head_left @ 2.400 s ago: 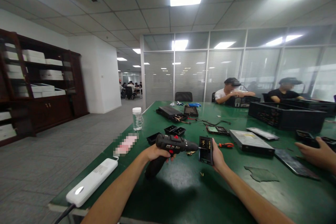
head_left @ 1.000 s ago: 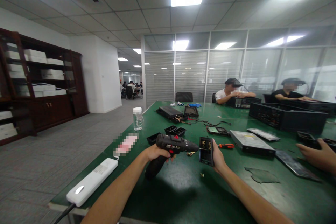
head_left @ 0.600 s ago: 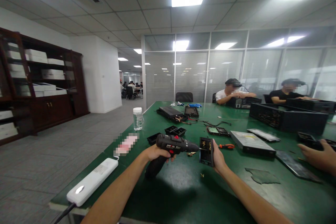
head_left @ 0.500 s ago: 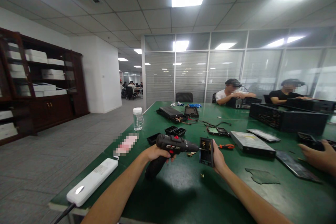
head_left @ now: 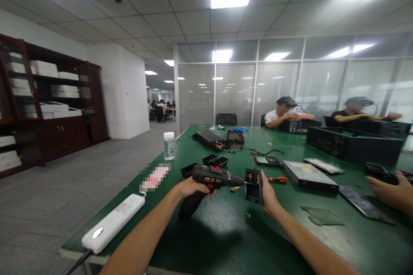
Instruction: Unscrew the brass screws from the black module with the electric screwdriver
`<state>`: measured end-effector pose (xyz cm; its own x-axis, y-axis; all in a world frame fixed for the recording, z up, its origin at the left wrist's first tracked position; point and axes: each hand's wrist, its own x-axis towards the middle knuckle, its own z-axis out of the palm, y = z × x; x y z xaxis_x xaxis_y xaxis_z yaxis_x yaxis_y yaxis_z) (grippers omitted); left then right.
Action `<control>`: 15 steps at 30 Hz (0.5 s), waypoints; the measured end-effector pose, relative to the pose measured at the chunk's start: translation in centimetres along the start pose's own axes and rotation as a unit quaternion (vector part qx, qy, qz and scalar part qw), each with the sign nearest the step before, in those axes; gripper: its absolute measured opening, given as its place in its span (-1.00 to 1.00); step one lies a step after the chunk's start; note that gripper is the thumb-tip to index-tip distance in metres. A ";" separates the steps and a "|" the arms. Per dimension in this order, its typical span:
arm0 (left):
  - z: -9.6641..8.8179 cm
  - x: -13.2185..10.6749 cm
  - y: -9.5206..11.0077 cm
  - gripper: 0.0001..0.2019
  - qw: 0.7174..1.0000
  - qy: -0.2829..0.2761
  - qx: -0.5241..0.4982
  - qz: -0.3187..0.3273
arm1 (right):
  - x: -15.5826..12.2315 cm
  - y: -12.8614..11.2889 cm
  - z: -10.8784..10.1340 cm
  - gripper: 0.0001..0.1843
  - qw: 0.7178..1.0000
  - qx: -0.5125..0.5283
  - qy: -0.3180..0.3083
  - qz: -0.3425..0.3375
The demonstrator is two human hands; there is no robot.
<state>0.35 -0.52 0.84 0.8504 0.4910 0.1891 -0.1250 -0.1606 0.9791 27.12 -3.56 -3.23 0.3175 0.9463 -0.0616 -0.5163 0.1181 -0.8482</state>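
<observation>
My left hand (head_left: pixel 192 189) is wrapped round the grip of a black cordless drill (head_left: pixel 215 177) with red buttons. The drill lies level, its bit pointing right and reaching a small black plastic case (head_left: pixel 253 186) with brass-coloured parts inside. That case stands on edge in my right hand (head_left: pixel 268 192), fingers behind it, its open face turned toward the drill. Whether the bit sits in a screw I cannot tell. Below the case a small brass piece (head_left: pixel 248 215) lies on the table, and more brass parts (head_left: pixel 235 189) lie behind the drill's chuck.
Black trays (head_left: pixel 215 160) and an orange-handled screwdriver (head_left: pixel 278 179) lie beyond my hands. A silver drive (head_left: pixel 310 176) and a computer case (head_left: pixel 353 144) are to the right, near a co-worker's hand (head_left: pixel 392 189). A power strip (head_left: pixel 114 222) and a bottle (head_left: pixel 169 146) line the left edge.
My hands, the drill and the black case keep practically the same position. At the far right, the co-worker in black has moved their arms.
</observation>
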 end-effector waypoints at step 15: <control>0.1 0.0 0.1 -0.69 1.000 0.001 0.003 -0.003 | 0.5 -0.1 -0.6 -0.70 0.999 -0.011 -0.018 0.037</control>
<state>0.35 -0.63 0.88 0.8500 0.4938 0.1835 -0.1165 -0.1636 0.9796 27.77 -3.25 -3.48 0.2500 0.9625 -0.1056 -0.5190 0.0412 -0.8538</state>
